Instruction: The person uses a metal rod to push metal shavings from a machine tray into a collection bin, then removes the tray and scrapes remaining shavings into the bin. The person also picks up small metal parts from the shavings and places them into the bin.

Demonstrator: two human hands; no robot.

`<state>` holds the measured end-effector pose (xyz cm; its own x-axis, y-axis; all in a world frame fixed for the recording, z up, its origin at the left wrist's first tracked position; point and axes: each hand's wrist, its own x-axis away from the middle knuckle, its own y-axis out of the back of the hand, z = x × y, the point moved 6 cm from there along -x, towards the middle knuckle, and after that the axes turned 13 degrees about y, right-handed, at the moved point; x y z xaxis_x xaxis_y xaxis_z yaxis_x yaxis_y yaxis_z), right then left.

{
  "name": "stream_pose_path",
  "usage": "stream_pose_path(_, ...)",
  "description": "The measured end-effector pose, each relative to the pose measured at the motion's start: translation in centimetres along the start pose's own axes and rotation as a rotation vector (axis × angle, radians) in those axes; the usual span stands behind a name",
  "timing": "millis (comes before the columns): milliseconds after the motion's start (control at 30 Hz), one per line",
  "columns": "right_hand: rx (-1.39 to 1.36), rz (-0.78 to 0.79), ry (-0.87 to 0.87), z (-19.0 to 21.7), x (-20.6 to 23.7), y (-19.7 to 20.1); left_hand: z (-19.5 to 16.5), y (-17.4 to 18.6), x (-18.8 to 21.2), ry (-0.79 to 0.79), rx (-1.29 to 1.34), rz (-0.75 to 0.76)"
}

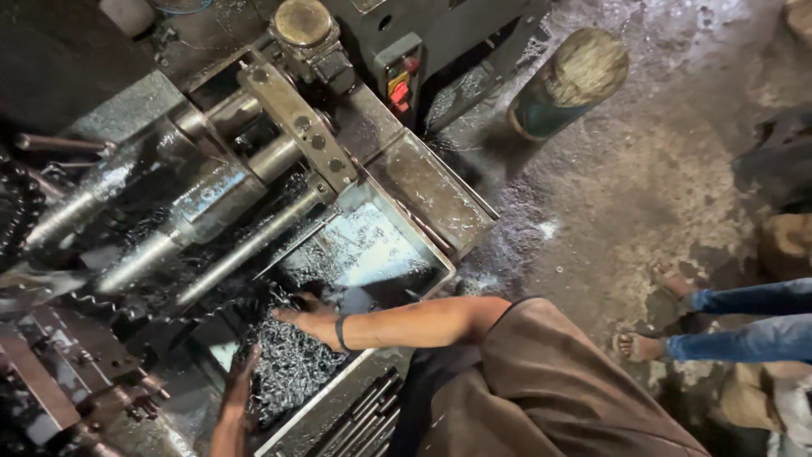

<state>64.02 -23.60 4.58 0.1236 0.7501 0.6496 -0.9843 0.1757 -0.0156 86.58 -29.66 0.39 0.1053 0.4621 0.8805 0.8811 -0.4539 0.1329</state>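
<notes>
Your right hand [306, 317] is flat and spread, fingers splayed on the heap of curly metal shavings [292, 364], pressing rather than gripping. A dark band [341, 333] circles that wrist. Your left hand [241, 382] reaches in from below, fingers dipped into the same heap; how far it's closed, I can't tell. The shavings fill the near end of the machine's steel tray [423, 190], under 3 oily bars [211, 203]. Someone's sandalled feet [639, 345] stand on the wet floor [643, 169], well apart.
</notes>
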Motion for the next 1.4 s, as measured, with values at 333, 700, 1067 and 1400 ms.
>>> stream_pose_path(333,-0.409,0.191,0.044,2.4,0.0,-0.2,1.6,-1.2,-1.1,0.15,0.519,0.043)
stream_pose_path(700,-0.452,0.133,0.17,7.2,4.4,3.1,-3.8,-0.4,5.2,0.117,0.436,0.018)
stream_pose_path(1067,-0.721,0.088,0.297,10.5,14.1,17.2,-16.5,-18.3,23.3,-0.017,0.238,-0.117)
stream_pose_path(1400,-0.988,-0.012,0.524,8.2,20.4,45.7,-23.4,-45.6,21.9,-0.147,-0.183,-0.086)
